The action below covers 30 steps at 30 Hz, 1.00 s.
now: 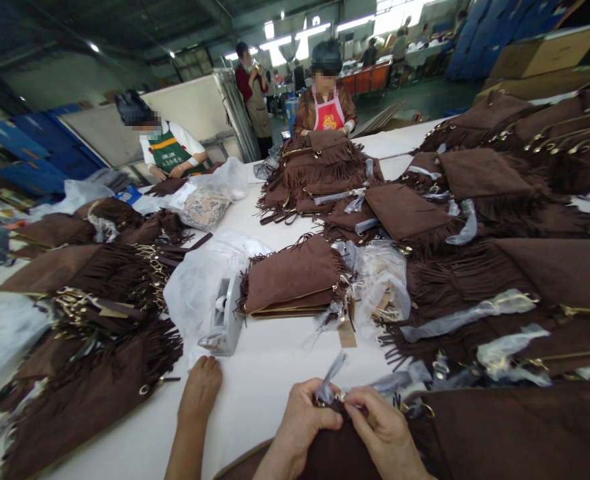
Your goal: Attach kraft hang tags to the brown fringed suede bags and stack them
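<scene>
At the front edge lies a brown suede bag (342, 453), partly cut off by the bottom of the view. My left hand (302, 423) is closed on its upper corner, where a strip of clear plastic wrap (333, 373) sticks up beside metal hardware. Thumb and fingers of my right hand (385, 430) pinch at the same corner, near a small metal fitting; the exact piece is partly hidden. To the left, another person's hand (202, 383) rests near a grey tape dispenser (225, 317).
A stack of brown fringed bags (295, 273) with a paper tag (347, 335) stands ahead. More bags (475, 300) are piled on the right, others (99, 373) on the left. Clear plastic bags (195, 273) lie between. Two people in aprons work across the white table (269, 387).
</scene>
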Motion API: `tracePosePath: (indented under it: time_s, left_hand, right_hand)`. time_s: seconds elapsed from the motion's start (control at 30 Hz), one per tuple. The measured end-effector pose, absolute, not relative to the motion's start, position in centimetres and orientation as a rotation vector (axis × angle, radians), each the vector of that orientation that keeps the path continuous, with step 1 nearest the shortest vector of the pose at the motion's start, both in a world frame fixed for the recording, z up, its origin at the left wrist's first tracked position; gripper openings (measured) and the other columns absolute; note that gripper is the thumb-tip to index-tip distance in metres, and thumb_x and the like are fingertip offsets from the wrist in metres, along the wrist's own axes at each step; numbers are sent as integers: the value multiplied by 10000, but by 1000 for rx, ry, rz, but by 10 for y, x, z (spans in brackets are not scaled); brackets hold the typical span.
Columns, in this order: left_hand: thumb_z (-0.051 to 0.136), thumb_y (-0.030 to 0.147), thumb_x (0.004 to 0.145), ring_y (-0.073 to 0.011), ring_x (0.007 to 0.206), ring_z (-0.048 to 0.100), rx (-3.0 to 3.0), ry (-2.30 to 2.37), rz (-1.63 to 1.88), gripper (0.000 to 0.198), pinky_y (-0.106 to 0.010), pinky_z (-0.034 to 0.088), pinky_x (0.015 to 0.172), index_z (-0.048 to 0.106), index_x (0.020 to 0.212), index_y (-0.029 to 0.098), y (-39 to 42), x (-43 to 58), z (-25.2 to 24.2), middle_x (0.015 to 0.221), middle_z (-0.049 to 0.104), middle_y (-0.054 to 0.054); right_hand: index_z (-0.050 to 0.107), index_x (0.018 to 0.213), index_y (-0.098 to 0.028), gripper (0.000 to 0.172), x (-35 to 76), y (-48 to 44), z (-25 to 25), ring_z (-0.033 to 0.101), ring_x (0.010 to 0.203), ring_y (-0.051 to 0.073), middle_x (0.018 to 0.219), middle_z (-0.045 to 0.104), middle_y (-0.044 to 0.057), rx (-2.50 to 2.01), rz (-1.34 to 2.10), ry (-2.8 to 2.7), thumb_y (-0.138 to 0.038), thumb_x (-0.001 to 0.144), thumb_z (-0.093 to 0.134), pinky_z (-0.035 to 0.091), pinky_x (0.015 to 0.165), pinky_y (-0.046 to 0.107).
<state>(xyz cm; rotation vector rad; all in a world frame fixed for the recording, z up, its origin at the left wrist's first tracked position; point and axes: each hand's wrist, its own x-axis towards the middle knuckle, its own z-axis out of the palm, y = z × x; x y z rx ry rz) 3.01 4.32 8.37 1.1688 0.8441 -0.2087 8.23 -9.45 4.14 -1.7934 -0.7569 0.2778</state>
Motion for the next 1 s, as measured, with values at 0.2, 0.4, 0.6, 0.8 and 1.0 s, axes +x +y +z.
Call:
tracePosePath:
  time_s: [0.2, 0.4, 0.6, 0.8, 1.0]
  left_hand:
    - [619, 42, 398, -87, 521, 410, 1201, 856, -208, 277, -221, 280, 537, 641, 663, 121, 42, 30, 84, 531, 559, 41]
    - [626, 46, 401, -83, 518, 395, 1226, 863, -232, 303, -220, 262, 532, 652, 691, 130, 41, 29, 82, 522, 541, 54]
    - [620, 48, 411, -74, 506, 378, 1235, 854, -251, 294, -216, 259, 527, 656, 691, 130, 41, 28, 84, 510, 520, 60]
    - [633, 51, 399, -75, 508, 389, 1210, 856, -234, 297, -215, 268, 529, 661, 684, 129, 39, 29, 90, 517, 540, 56]
    - [625, 49, 395, -80, 500, 394, 1180, 861, -243, 311, -214, 265, 516, 666, 692, 133, 38, 27, 87, 508, 540, 51]
  right_hand:
    - [548, 788, -206, 165, 83, -94, 41, 589, 683, 161, 736, 600, 26, -1881, 358, -778, -229, 883, 415, 458, 605, 242]
    - [564, 787, -203, 189, 86, -93, 46, 585, 708, 164, 747, 592, 27, -1880, 401, -780, -217, 883, 401, 451, 632, 255]
    - [621, 826, -211, 212, 89, -94, 54, 599, 747, 166, 778, 620, 30, -1842, 488, -775, -245, 884, 420, 466, 657, 250]
    - [613, 936, -215, 217, 87, -99, 54, 617, 798, 180, 861, 658, 49, -1818, 556, -743, -256, 883, 407, 483, 702, 263]
    - [606, 865, -224, 184, 86, -100, 51, 627, 745, 177, 803, 672, 28, -1861, 579, -673, -310, 862, 443, 482, 665, 248]
